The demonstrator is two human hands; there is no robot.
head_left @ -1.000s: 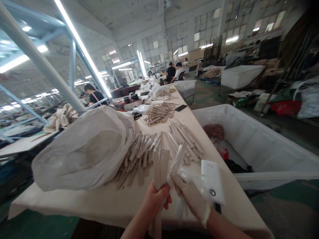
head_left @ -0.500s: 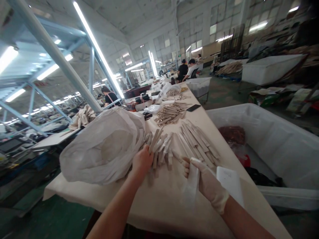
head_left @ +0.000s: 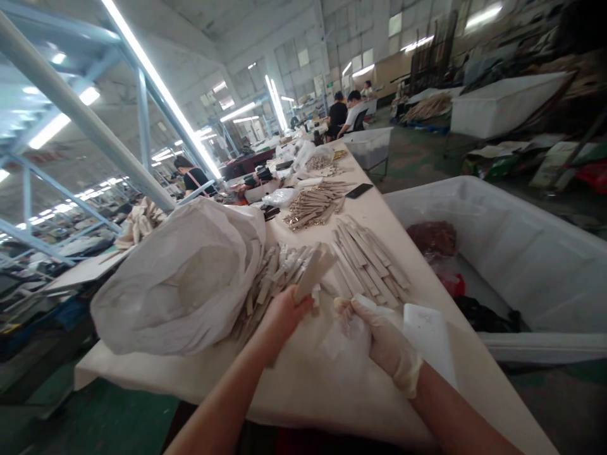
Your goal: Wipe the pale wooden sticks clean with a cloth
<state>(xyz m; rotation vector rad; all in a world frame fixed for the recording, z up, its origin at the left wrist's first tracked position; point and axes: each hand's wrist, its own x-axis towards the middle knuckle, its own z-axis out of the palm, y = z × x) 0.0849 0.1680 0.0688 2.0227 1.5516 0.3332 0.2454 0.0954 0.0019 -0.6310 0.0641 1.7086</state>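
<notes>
My bare left hand [head_left: 283, 313] is closed round a small bundle of beige strips [head_left: 313, 270], lifted just above the loose heap of strips [head_left: 270, 284] on the table. My right hand [head_left: 386, 344], in a pale glove, grips a clear plastic bag [head_left: 344, 338] just right of the bundle. Its fingers are curled on the bag's upper edge. A neat row of longer beige strips [head_left: 367, 259] lies beyond both hands.
A big crumpled white sack [head_left: 184, 278] fills the table's left side. A white flat device [head_left: 429, 341] lies by my right wrist. A large white bin [head_left: 521, 253] stands right of the table [head_left: 303, 385]. More strip piles [head_left: 313, 205] and seated people [head_left: 346, 114] are farther along.
My left hand has picked a bundle of strips out of the heap and drawn it back toward the bag. The gloved right hand has stayed on the plastic bag.
</notes>
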